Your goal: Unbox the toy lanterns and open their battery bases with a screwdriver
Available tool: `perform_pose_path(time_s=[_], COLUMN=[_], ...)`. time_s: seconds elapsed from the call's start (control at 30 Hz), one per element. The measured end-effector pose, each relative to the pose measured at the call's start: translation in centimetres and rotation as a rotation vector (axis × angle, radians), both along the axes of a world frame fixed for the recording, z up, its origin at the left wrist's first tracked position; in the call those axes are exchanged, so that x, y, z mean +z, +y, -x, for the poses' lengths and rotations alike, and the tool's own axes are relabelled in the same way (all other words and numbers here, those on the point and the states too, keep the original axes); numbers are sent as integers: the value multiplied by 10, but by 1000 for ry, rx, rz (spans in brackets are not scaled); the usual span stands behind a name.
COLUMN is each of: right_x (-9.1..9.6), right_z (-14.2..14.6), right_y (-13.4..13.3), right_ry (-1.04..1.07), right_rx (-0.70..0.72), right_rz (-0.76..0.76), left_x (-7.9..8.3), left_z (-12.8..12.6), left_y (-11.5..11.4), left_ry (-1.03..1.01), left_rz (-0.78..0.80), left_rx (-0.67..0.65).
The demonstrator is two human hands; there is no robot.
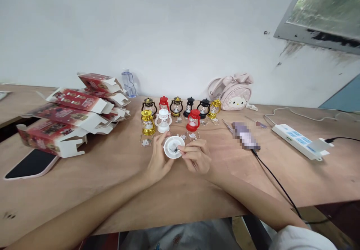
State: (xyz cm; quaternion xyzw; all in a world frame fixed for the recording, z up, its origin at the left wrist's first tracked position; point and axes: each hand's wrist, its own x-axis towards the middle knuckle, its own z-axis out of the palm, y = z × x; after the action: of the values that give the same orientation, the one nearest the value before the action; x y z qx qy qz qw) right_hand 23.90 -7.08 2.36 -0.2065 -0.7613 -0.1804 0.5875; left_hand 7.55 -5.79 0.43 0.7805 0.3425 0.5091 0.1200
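My left hand (159,159) grips a small white toy lantern (173,146) turned so that its round base faces me. My right hand (196,157) pinches at the middle of that base, fingers closed on a tiny part I cannot make out. Just behind the hands stand several mini lanterns: a gold one (147,123), a white one (163,120), a red one (193,119) and more in black, bronze and red in the back row (176,106). Small clear pieces (146,142) lie on the table in front of them.
A wooden table (112,175) carries a stack of red and white cartons (70,115) at left, a black tablet (32,163), a water bottle (128,82), a pink cat bag (233,96), a blurred corded tool (245,136) and a white power strip (298,140).
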Motion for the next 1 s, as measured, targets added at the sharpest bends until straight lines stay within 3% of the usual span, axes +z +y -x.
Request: perform_pose_path(time_s=[0.13,0.33,0.67,0.83,1.0], right_x=[0,-5,-7,-10,-13], right_z=[0,5,5,3,-8], right_y=[-5,-8,-6,-6,3], right_ry=[-98,-25,-186,-245,-181], right_rx=[31,7,-62,-100,-64], right_rz=[15,66,-75,-73,-113], left_x=[3,0,-1,0,-1], left_z=[2,5,6,6,7], left_y=[-2,2,5,5,5], left_ry=[35,76,188,227,187], left_rz=[18,32,-87,-98,-106], left_rx=[-9,45,98,139,124])
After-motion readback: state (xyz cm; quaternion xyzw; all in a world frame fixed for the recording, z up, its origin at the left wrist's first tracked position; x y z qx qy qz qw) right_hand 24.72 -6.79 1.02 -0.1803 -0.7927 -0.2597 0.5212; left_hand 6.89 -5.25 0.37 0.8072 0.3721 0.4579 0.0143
